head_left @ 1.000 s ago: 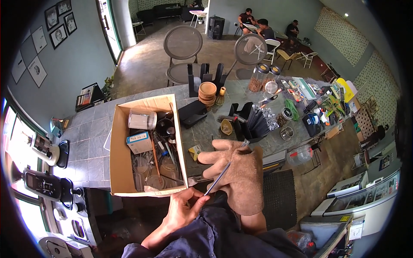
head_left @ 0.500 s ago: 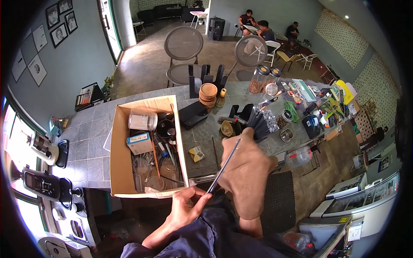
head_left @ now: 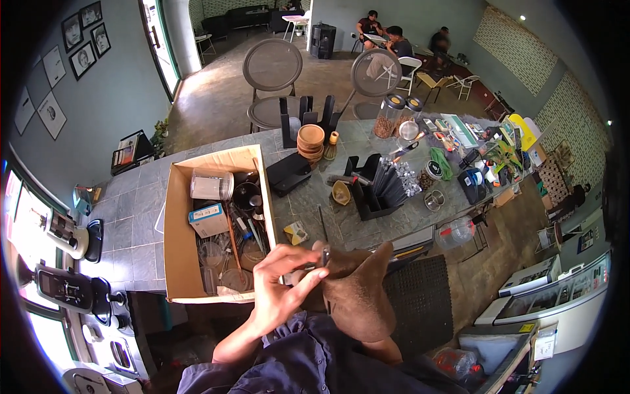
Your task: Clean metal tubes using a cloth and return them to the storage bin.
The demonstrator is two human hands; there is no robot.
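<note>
My left hand (head_left: 285, 279) is in front of my body, thumb and forefinger pinching the end of a slim dark stick (head_left: 325, 256). Most of the stick is hidden. A brown cloth (head_left: 357, 295) covers my right hand, so only the wrist and forearm (head_left: 386, 351) show below it. The bunched cloth touches the fingertips of my left hand by the stick. Beyond the hands, a black divided holder (head_left: 377, 209) on the counter carries several thin black sticks (head_left: 395, 180) with clear, shiny ends.
To the left stands an open cardboard box (head_left: 172, 230) full of jars, cups and tools. The tiled counter (head_left: 131, 217) also bears stacked wooden bowls (head_left: 310, 138), a bamboo whisk (head_left: 331, 146), bean jars (head_left: 389, 115) and a yellow-white packet (head_left: 295, 232). People sit at the far side.
The stick, earlier slanting in full view from my left hand, is now mostly hidden. The cloth-covered right hand has come down towards me; my left hand has risen slightly to meet it.
</note>
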